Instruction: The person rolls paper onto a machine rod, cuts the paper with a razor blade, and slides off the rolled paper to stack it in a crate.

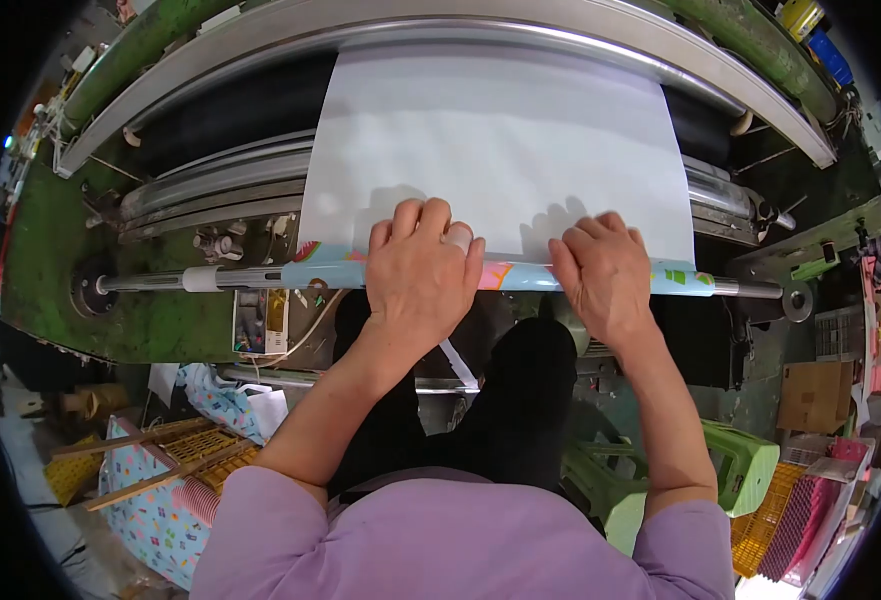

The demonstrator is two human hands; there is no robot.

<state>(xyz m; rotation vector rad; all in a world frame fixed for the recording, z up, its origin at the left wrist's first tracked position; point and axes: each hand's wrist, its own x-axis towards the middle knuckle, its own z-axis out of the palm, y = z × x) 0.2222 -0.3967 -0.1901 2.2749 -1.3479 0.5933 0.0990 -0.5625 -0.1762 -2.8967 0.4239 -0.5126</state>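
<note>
A wide white sheet comes down from the machine to a narrow roll, whose outer side is light blue with coloured prints. A metal shaft runs through this roll. My left hand lies over the roll left of its middle, fingers bent round its far side against the sheet; a white wrap circles one finger. Farther right, my right hand grips the roll with curled fingers, its thumb toward the left. The fingertips of both hands are mostly hidden.
Metal rollers and a curved silver bar span the machine. A small white-edged box sits below the shaft on the left. Green plastic stools stand at right; printed light-blue material lies by a yellow crate at left.
</note>
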